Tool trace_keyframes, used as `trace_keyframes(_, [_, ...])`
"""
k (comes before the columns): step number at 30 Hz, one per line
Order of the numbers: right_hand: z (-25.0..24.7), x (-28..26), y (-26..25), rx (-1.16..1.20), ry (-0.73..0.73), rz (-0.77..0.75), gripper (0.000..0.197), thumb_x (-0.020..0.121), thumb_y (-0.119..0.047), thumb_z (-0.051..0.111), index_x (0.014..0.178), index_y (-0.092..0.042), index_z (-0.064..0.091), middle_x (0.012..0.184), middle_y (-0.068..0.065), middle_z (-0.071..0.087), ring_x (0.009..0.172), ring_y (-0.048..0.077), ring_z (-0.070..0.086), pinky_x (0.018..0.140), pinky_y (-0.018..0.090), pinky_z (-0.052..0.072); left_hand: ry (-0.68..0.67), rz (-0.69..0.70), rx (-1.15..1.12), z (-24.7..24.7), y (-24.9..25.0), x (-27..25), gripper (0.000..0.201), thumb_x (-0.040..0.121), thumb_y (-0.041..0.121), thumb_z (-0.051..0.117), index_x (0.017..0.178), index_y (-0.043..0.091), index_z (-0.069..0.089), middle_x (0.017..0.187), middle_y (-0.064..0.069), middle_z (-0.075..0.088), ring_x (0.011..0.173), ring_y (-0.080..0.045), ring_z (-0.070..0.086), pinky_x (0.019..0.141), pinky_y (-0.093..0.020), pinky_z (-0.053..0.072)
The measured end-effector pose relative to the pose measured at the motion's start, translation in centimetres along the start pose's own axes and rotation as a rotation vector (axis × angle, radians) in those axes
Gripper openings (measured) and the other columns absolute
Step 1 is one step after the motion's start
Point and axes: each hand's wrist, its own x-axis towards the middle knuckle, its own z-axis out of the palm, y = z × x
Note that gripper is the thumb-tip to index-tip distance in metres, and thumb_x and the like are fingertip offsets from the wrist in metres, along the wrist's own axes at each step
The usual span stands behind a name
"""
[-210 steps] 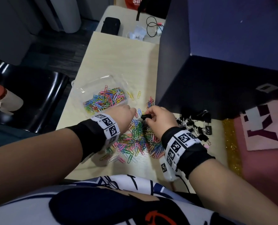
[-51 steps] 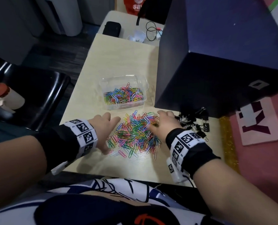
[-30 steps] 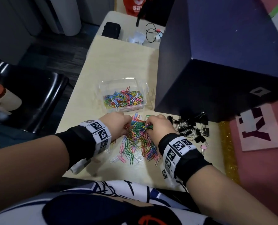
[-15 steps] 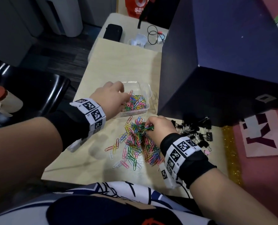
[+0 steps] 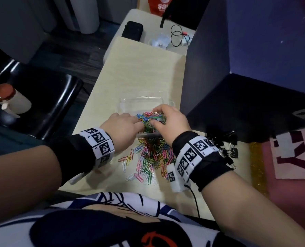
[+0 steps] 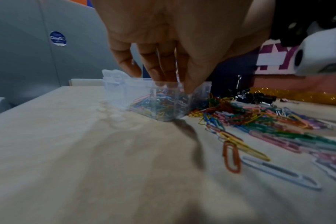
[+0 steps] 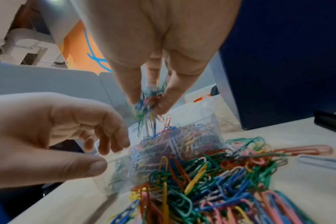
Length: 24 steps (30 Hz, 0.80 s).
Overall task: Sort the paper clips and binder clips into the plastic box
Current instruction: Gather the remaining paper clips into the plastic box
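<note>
Plastic box (image 5: 142,102): clear, thin-walled, rectangular, on the pale wood-grain desk (image 5: 137,72) beside a dark blue partition (image 5: 237,50). It holds a heap of coloured paper clips, too many to count.

Right hand (image 5: 167,122) hangs over the box, grip narrowed to a pinch: thumb and fingertips (image 7: 165,103) close on a tangled bunch of clips (image 7: 149,103), some dangling toward the heap below.

Left hand (image 5: 121,130) is at the box's near-left corner, fingers loosely bent, tips at the rim; thumb (image 7: 82,166) is by the outer wall. Whether it actually clamps the wall I cannot tell.

Loose paper clips (image 5: 151,155), wire with glossy coloured coating, are spread on the desk just before the box. Black binder clips (image 5: 226,145) with steel handles are clustered to the right.
</note>
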Motion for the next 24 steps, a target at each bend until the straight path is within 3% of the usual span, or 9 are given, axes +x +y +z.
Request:
trace_keyframes(2, [0.4, 0.3, 0.1, 0.034, -0.02, 0.067, 0.042, 0.088, -0.032, 0.063, 0.128, -0.025, 0.052, 0.129, 0.001, 0.053, 0.115, 0.02, 0.055, 0.101, 0.036, 0.044, 0.092, -0.009, -0.076, -0.1, 0.1, -0.2, 0.031, 0.09, 0.024, 0.047, 0.12, 0.019, 0.051, 0.118, -0.003, 0.054, 0.108, -0.029, 0.051, 0.083, -0.039, 0.039])
trace_keyframes(5, [0.0, 0.2, 0.8, -0.048, -0.03, 0.143, 0.038, 0.091, -0.03, 0.058, 0.128, -0.023, 0.052, 0.131, 0.002, 0.052, 0.111, 0.021, 0.057, 0.1, 0.037, 0.045, 0.212, 0.046, -0.13, 0.4, 0.1, -0.1, 0.038, 0.082, 0.02, 0.055, 0.12, 0.016, 0.055, 0.124, -0.007, 0.055, 0.108, -0.031, 0.056, 0.083, -0.045, 0.043])
trace_keyframes(9, [-0.9, -0.9, 1.7, -0.076, -0.007, 0.151, 0.024, 0.092, -0.025, 0.055, 0.116, -0.024, 0.056, 0.123, 0.002, 0.051, 0.103, 0.02, 0.058, 0.095, 0.035, 0.046, 0.049, 0.059, -0.095, 0.6, 0.4, 1.0, 0.057, 0.09, 0.033, 0.05, 0.143, 0.023, 0.031, 0.151, 0.0, 0.031, 0.135, -0.021, 0.036, 0.103, -0.043, 0.034])
trace_keyframes(13, [-1.6, -2.5, 2.9, -0.173, -0.102, 0.174, 0.02, 0.09, -0.025, 0.057, 0.11, -0.023, 0.055, 0.116, 0.003, 0.053, 0.099, 0.018, 0.056, 0.091, 0.029, 0.044, -0.033, 0.034, 0.033, 0.0, 0.0, 1.7, 0.049, 0.092, 0.045, 0.044, 0.136, 0.023, 0.038, 0.138, 0.002, 0.043, 0.124, -0.02, 0.046, 0.099, -0.041, 0.038])
trace_keyframes(15, [-2.0, -3.4, 3.5, -0.268, -0.204, 0.257, 0.032, 0.088, -0.029, 0.062, 0.117, -0.022, 0.052, 0.12, 0.005, 0.052, 0.103, 0.019, 0.054, 0.089, 0.028, 0.043, -0.022, 0.031, 0.057, -0.5, -0.2, 1.5, 0.048, 0.092, 0.049, 0.043, 0.132, 0.023, 0.042, 0.136, 0.001, 0.044, 0.119, -0.022, 0.047, 0.096, -0.041, 0.039])
trace_keyframes(18, [-2.3, -5.0, 3.8, -0.429, -0.401, 0.363, 0.066, 0.078, -0.034, 0.074, 0.131, -0.016, 0.04, 0.129, 0.008, 0.046, 0.113, 0.025, 0.052, 0.093, 0.034, 0.047, 0.047, 0.106, 0.032, -1.2, 0.6, 0.8, 0.042, 0.091, 0.044, 0.045, 0.124, 0.019, 0.048, 0.123, -0.005, 0.049, 0.107, -0.026, 0.051, 0.085, -0.038, 0.042])
trace_keyframes(21, [-1.6, -6.5, 3.9, -0.458, -0.529, 0.414, 0.087, 0.069, -0.03, 0.083, 0.134, -0.012, 0.029, 0.129, 0.011, 0.044, 0.116, 0.03, 0.053, 0.094, 0.041, 0.05, -0.115, 0.149, 0.042, -0.8, 2.1, -0.4, 0.035, 0.093, 0.041, 0.042, 0.119, 0.018, 0.049, 0.114, -0.005, 0.054, 0.099, -0.027, 0.056, 0.076, -0.035, 0.048])
trace_keyframes(24, [0.4, -7.5, 4.2, -0.467, -0.516, 0.45, 0.078, 0.072, -0.017, 0.079, 0.129, -0.013, 0.025, 0.126, 0.013, 0.039, 0.11, 0.031, 0.056, 0.085, 0.037, 0.051, -0.334, 0.08, 0.076, 0.7, 3.1, -1.5, 0.047, 0.086, 0.045, 0.059, 0.12, 0.017, 0.042, 0.114, -0.005, 0.05, 0.097, -0.027, 0.059, 0.067, -0.036, 0.046])
